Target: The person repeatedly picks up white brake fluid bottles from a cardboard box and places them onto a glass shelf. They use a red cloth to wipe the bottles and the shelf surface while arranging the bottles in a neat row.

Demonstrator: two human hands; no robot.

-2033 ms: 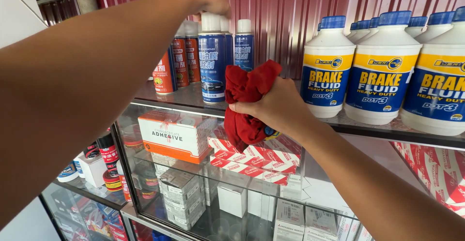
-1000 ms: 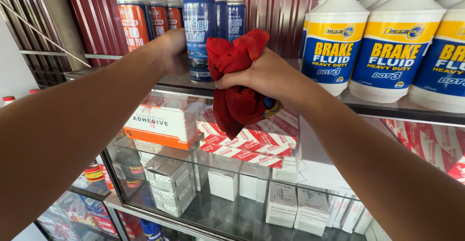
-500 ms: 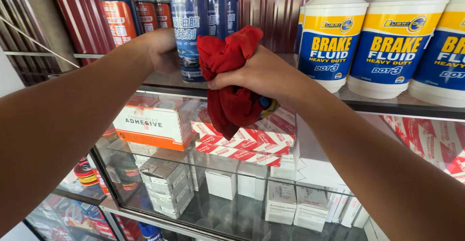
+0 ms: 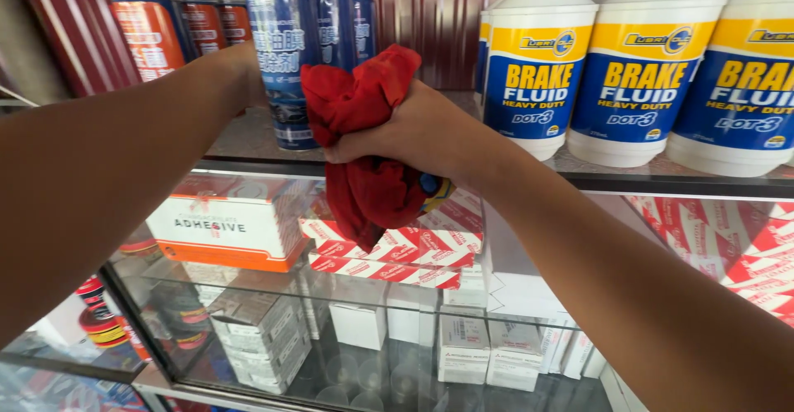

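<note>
My right hand (image 4: 422,135) is clenched on a red rag (image 4: 368,143), bunched up, its lower end hanging past the front edge of the glass shelf (image 4: 595,182). Left hand (image 4: 248,73) reaches in behind the blue spray can (image 4: 281,64); the fingers are hidden by the can, so I cannot tell whether it grips anything. Progress, as I judge it: wiping is at the start or middle, rag is up at the can but not clearly pressed to it, and the can stands on the shelf, not lifted. The shelf under the cans looks dull and dusty (hard to be sure through glare), so most of the cleaning looks left. Rag: crumpled, soft cloth, deep folds, no obvious stains visible. Further out: orange cans (image 4: 153,40) left of the blue one, white brake fluid bottles (image 4: 538,64) in a row to the right, and boxes (image 4: 227,222) on lower glass shelves.
</note>
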